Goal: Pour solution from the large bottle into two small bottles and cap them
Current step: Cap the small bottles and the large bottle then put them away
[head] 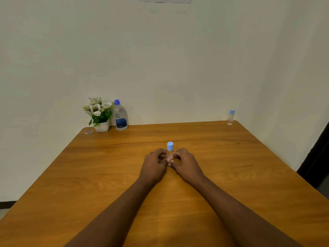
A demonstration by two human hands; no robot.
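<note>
A small clear bottle (170, 151) with a light blue cap stands upright in the middle of the wooden table (231, 175). My left hand (154, 164) grips its lower body from the left and my right hand (186, 163) from the right, fingertips meeting in front of it. The large clear bottle (120, 116), blue cap on and blue label, stands at the far left edge of the table against the wall. A second small bottle (230, 117), capped in light blue, stands at the far right corner.
A white pot of white flowers (99, 113) sits just left of the large bottle. A small clear wrapper (88, 132) lies at the far left corner. A wall backs the table; a dark doorway edge (316, 163) is at the right.
</note>
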